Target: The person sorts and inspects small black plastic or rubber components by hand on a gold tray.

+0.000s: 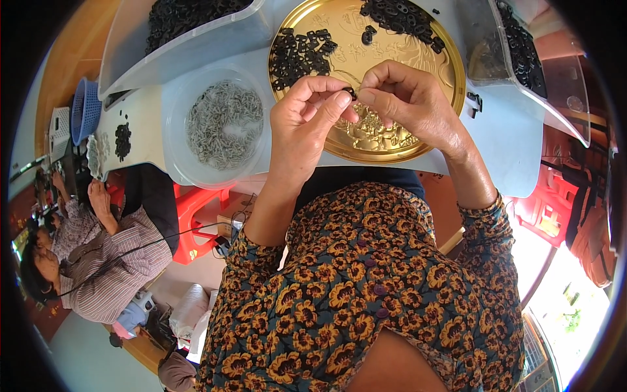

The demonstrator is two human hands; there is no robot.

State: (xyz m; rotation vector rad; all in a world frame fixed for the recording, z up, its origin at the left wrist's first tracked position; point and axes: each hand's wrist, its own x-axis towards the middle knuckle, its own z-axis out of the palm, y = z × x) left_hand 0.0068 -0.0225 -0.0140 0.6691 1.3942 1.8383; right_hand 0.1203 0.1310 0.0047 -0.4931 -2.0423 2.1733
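Note:
Over a round golden tray (366, 157), my left hand (304, 127) pinches a small black plastic part (350, 93) between thumb and forefinger. My right hand (415, 104) meets it from the other side, thumb and forefinger pressed together; whatever lies between those fingertips is too small to make out. On the tray, one heap of small black parts (304, 57) lies at the left and a second heap of black pieces (405, 19) at the far side. Left of the tray stands a translucent round tub (175, 124) of small silvery metal pieces (225, 124).
Clear plastic bins of black parts stand at the far left (251, 29) and far right (483, 59). A few black pieces (475, 103) lie right of the tray. Beyond a blue basket (85, 111), a person in a striped shirt (124, 261) sits at left. Red stools (189, 215) stand below.

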